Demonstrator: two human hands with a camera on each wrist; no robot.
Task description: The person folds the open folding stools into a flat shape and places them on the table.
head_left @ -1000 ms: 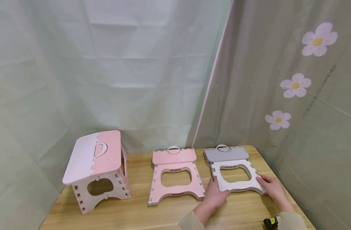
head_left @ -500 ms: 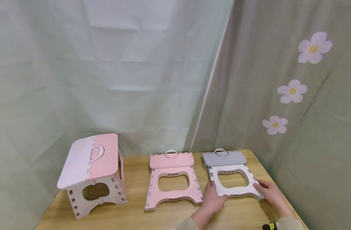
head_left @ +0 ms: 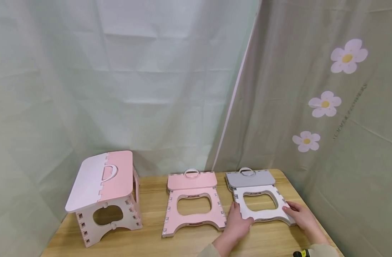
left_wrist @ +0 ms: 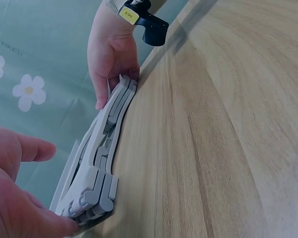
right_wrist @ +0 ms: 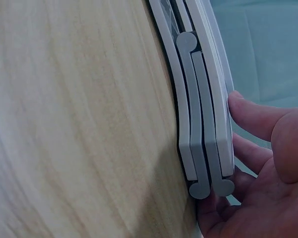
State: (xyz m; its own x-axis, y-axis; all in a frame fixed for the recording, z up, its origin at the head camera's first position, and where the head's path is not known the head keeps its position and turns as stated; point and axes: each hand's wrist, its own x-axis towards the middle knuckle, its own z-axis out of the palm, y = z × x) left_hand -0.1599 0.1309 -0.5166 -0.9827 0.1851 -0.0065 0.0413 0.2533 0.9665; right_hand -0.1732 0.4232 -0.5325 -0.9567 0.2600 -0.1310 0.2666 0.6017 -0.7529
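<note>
A folded step stool (head_left: 261, 213) with a grey seat panel and white legs lies flat at the table's right. My left hand (head_left: 235, 225) rests against its left side near the front corner. In the left wrist view that thumb stands off the stool while the other fingers touch the corner. On the opposite side my right hand (head_left: 303, 217) grips the edge. The right wrist view shows the right thumb (right_wrist: 251, 114) on the top face and the fingers curled round the side, partly hidden behind the stool.
Left of it lies a folded pink stool (head_left: 192, 182), close to my left hand. An unfolded pink and white stool (head_left: 118, 178) stands upright at the table's left. Pale green curtains (head_left: 151, 89) hang behind and beside the wooden table (head_left: 151, 242).
The head view has shifted slightly, so the stools and table appear a little lower. Both hands keep their places on the grey and white stool, which lies as before.
</note>
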